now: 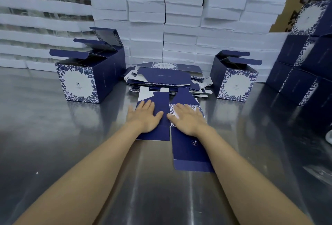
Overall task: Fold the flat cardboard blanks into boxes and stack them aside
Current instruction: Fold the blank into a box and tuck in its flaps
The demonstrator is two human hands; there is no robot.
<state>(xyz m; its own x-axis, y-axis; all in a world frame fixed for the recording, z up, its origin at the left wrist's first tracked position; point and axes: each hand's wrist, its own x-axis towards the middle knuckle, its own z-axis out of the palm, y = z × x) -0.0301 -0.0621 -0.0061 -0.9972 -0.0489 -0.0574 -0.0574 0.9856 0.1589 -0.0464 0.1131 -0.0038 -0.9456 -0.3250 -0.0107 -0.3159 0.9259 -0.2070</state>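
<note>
On the table [161, 197] lies a flat blank [190, 149]. The left hand [145, 117] and right hand [186, 119] press it, each grip flat and grasping nothing, probably to hold it steady. Behind the blank waits the pile of blanks [161, 77], and beyond-left a folded box [86, 79].

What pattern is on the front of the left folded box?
The left folded box shows a blue floral border around a white centre; head view.

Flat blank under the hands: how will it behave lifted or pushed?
The flat cardboard blank looks thin and creased, so it probably hinges at folds when lifted. Likely light. On the shiny steel table it may slide easily.
</note>
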